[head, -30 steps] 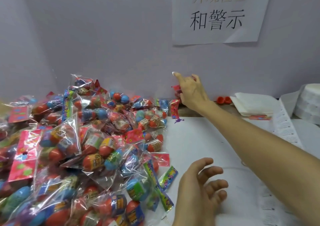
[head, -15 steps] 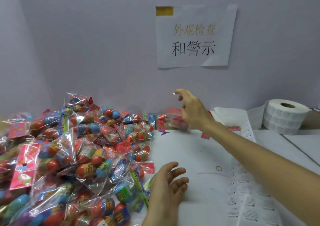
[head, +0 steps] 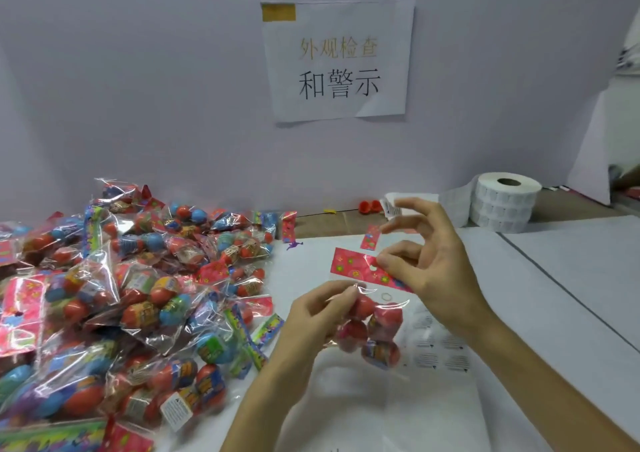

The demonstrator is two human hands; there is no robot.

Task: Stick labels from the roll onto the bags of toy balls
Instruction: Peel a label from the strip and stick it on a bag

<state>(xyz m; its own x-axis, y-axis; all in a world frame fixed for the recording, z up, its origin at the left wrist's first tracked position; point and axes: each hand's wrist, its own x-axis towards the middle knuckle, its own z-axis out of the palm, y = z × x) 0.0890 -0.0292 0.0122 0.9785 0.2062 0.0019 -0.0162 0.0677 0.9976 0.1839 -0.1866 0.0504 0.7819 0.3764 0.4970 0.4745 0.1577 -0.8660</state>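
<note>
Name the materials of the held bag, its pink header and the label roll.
Bag: thin clear plastic film, glossy; it crinkles and glints. Header: probably printed card or film, pink with flowers, lying flat. Label roll: likely matte white paper, wound in layers round a hollow core.

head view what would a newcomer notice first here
The big heap of bags of bright toy balls fills the left side. In the middle, the left hand and right hand hold one bag between them, a small white label stuck on a raised right fingertip. Behind, a paper sign hangs on the wall and the label roll stands at the right.
</note>
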